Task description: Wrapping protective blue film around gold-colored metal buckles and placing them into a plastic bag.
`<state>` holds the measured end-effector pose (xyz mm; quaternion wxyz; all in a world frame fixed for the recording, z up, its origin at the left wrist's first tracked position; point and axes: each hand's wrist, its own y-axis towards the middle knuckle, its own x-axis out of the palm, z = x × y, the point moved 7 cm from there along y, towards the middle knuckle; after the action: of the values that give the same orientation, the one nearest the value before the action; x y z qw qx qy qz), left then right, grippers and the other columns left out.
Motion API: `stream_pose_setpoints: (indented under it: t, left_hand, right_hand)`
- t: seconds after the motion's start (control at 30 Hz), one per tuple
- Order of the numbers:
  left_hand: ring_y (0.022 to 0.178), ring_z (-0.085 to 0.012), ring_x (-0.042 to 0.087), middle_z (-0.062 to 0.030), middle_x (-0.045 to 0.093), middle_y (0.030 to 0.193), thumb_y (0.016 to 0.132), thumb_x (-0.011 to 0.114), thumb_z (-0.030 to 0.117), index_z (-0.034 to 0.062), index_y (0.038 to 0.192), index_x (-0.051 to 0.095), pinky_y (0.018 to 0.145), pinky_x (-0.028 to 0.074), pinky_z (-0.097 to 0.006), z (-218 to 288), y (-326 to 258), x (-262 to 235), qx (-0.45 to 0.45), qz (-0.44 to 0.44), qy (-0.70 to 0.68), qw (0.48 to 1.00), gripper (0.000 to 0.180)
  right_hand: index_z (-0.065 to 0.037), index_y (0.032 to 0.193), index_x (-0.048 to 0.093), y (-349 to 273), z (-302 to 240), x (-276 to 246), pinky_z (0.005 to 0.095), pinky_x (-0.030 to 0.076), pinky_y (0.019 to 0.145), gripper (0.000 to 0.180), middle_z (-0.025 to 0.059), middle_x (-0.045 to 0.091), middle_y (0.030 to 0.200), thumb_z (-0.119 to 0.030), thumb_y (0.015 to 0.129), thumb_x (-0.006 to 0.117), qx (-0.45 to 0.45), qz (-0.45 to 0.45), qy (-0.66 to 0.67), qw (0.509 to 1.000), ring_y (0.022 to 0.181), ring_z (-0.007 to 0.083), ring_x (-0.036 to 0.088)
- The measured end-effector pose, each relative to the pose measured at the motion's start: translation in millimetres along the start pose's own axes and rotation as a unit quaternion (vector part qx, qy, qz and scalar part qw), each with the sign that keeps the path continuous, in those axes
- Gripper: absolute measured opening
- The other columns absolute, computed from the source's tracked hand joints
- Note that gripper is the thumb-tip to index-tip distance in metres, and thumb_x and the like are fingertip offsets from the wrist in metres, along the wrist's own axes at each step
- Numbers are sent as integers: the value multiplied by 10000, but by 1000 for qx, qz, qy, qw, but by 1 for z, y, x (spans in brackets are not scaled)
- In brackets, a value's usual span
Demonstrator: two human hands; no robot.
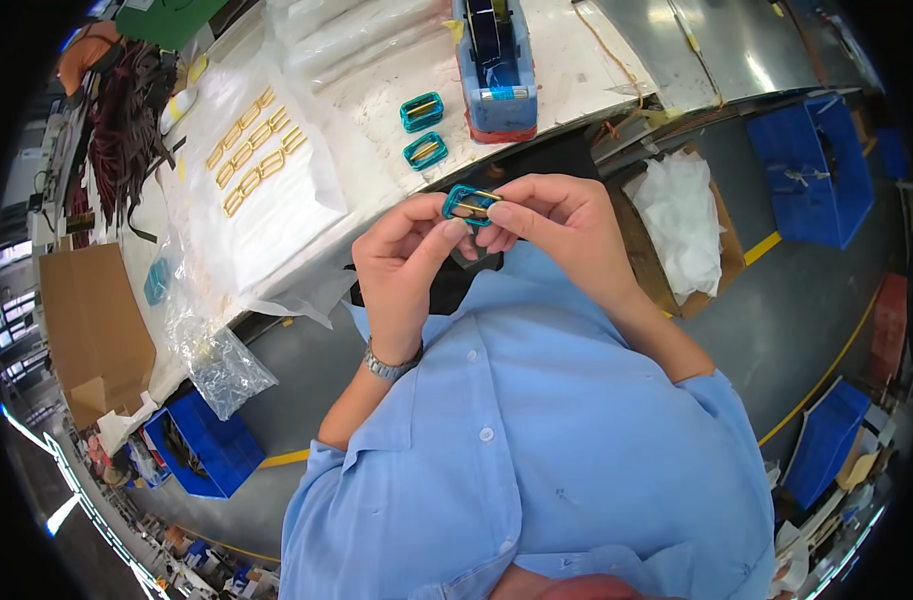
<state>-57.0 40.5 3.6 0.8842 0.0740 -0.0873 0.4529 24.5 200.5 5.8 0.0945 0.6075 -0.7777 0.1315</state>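
Both hands are raised in front of my chest and pinch one small teal oval coil [468, 204] with a yellow strip across its middle. My left hand [408, 262], with a metal watch at the wrist, grips its left end with thumb and fingers. My right hand [554, 222] holds its right end from above. Two more teal coils [422, 112] [425, 151] lie on the white worktable [376, 170] just beyond, beside a blue tape dispenser [496, 70].
Several yellow coils [254, 150] lie in rows on a white plastic sheet to the left. Dark cable bundles [126, 120] hang at far left. A cardboard box with white bags [681, 235] stands on the floor at right, blue bins [811, 170] [201, 445] around.
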Motion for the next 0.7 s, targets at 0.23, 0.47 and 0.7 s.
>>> stream_pose_setpoints:
  t: [0.23,0.47,0.7]
  left_hand:
    - [786,-154,709,-101,752,967,1024,685,10,-75,1149,700,729,601,-303,11,18,9,-28,0,-90,996,152]
    - [753,-150,689,-78,721,908,1034,692,64,-52,1106,700,703,585,-300,23,23,7,-23,17,-94,995,137]
    - [753,-142,683,-68,715,903,1034,701,78,-46,1125,700,701,577,-298,16,8,3,-40,26,-120,992,153]
  right_hand:
    - [44,1153,759,16,-29,-24,244,563,706,218,103,788,959,-135,1061,678,-3,29,-58,998,789,109,709]
    - [4,1147,803,83,-59,-65,227,448,594,347,19,744,847,-313,1041,710,17,29,-315,948,642,61,598]
    - [19,1010,796,96,-54,-57,240,448,581,254,6,725,805,-226,945,813,24,55,-191,980,633,64,568]
